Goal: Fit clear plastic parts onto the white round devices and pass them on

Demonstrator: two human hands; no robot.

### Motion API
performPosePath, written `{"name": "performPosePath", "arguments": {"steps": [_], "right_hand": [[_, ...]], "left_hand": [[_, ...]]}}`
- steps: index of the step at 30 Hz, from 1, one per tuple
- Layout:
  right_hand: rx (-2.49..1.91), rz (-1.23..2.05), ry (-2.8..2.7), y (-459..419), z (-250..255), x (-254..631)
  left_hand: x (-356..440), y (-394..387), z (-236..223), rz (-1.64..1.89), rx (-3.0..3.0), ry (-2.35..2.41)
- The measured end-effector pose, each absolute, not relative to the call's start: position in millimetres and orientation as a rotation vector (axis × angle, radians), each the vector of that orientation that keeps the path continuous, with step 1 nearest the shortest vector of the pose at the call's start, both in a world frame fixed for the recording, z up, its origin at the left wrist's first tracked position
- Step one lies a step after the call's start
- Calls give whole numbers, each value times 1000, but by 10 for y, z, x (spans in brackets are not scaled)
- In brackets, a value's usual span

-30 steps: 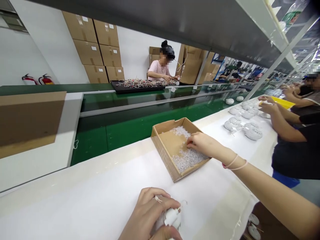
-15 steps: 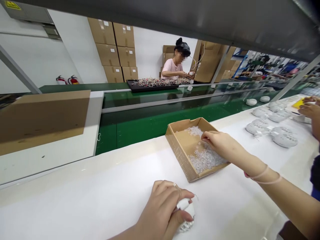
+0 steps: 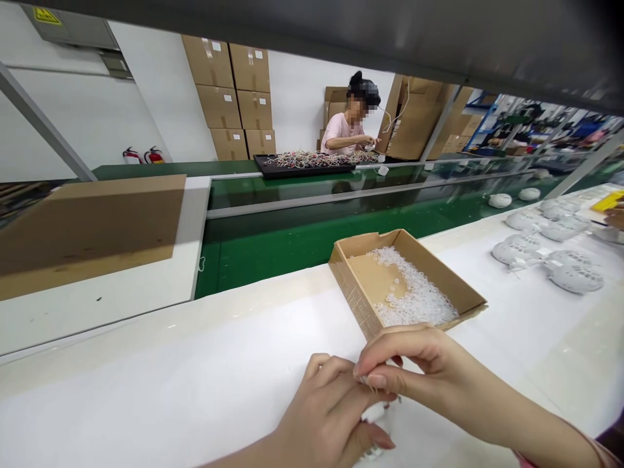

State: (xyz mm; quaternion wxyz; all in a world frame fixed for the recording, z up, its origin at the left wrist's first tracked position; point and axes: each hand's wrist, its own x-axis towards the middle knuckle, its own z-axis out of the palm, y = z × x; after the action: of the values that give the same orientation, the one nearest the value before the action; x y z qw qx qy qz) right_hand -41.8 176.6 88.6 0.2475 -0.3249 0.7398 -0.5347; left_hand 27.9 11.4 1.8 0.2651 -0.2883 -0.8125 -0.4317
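Observation:
My left hand is closed round a white plastic part with a slatted underside, held low over the white table. The fingers cover most of it. My right hand meets it from the right, thumb and forefinger pinched at the left forefinger. A tiny pale piece, apparently a clear plastic ring, shows between those fingertips; its outline is partly hidden. Just beyond both hands stands a shallow cardboard box with many small clear plastic rings heaped along its right side.
Several white domed parts lie on the table at the right, near a yellow object. A green conveyor belt runs behind the table. Across it, a person works beside a black tray. A dark shelf hangs overhead.
My right hand has come out of the box of rings, back toward me, and now pinches at my left hand. My left hand still holds the white part.

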Motion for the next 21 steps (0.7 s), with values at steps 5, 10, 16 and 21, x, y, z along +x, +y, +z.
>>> {"name": "performPosePath", "arguments": {"steps": [5, 10, 16, 21], "right_hand": [[-641, -1511, 1852, 1850, 883, -428], [-403, -1605, 1657, 1885, 861, -451], [-514, -1551, 1840, 1923, 760, -338], [-974, -1529, 2175, 1886, 677, -148]], "left_hand": [[290, 101, 0, -1160, -828, -2264], [302, 85, -10, -1189, -798, -2289], [304, 96, 39, -1177, -800, -2292], [335, 54, 212, -1231, -764, -2474]]}}
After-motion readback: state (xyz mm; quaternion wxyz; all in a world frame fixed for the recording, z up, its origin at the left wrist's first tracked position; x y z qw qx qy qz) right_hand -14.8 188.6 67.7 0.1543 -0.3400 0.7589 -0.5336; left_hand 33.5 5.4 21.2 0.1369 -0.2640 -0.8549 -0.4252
